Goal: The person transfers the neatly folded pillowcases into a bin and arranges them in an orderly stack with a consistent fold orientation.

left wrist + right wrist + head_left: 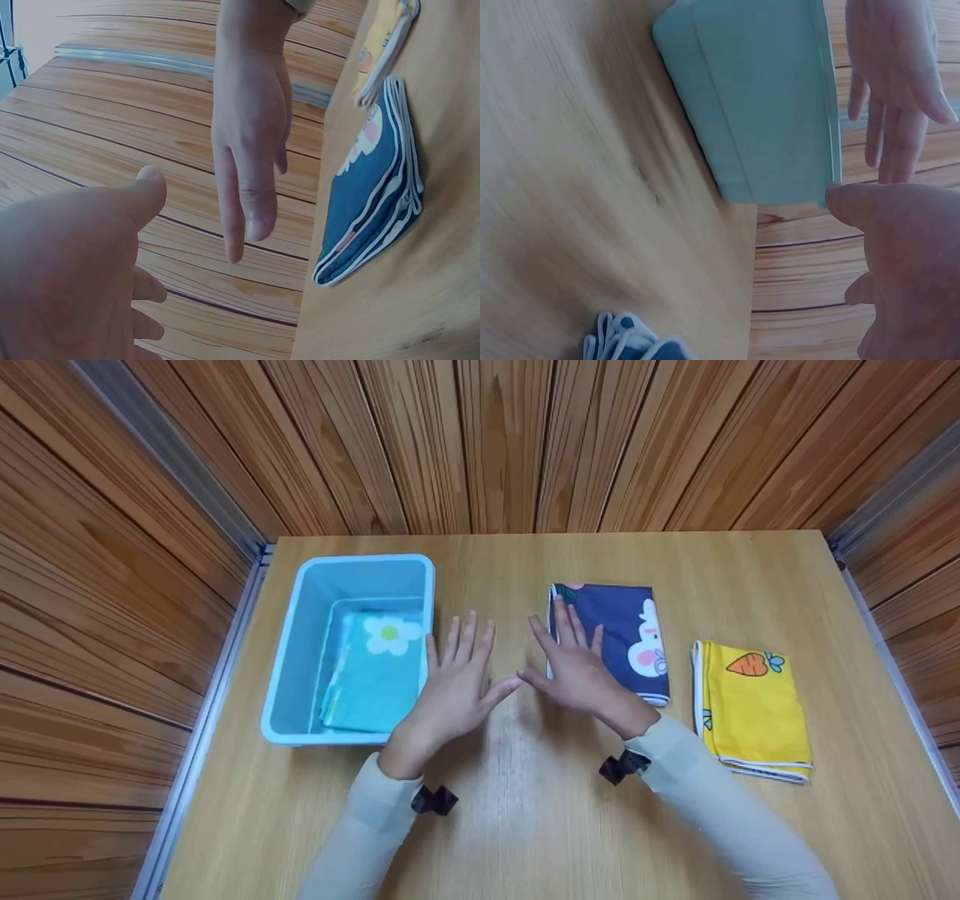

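In the head view my left hand (454,690) hovers with spread fingers beside the right wall of a light blue plastic bin (289,660). My right hand (577,671), its fingers also spread, is above the left edge of a folded navy cloth (611,615) with a white rabbit print. Neither hand holds anything. The thumbs point toward each other, close together. Inside the bin lies a folded turquoise cloth (367,690) with a white flower. The left wrist view shows the navy cloth (367,191) as a stack of white-edged layers, apart from both hands.
A folded yellow cloth (757,712) with carrot prints lies to the right of the navy one. The wooden table (517,825) is bounded by wood-plank walls (495,450) at the back and sides, with metal rails (202,705) along the side edges.
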Tool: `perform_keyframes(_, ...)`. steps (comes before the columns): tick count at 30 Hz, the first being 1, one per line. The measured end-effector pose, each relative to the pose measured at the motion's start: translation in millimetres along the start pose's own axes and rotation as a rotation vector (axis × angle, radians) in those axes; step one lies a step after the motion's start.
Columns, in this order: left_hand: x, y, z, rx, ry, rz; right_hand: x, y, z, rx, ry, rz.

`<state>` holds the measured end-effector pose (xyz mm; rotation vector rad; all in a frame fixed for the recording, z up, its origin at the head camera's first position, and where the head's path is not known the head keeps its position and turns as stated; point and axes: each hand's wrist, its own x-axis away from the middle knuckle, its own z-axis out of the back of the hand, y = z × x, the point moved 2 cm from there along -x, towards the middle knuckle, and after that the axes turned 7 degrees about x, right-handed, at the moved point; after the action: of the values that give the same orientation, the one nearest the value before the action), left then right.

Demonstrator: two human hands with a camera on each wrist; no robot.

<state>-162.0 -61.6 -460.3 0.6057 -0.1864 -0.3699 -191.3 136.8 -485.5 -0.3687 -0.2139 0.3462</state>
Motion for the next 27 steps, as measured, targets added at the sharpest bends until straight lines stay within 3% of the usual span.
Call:
perform_keyframes(14, -12.0, 2.8, -11.8, 0.017, 0.045, 0.072, 8.6, 32.7, -0.8, -0.068, 0.043, -0.045)
perform_keyframes(27, -24.8, -4.2, -34.3, 0.132, 0.052, 0.139, 16.2, 56.1, 4.7, -0.138, 0.069, -0.106)
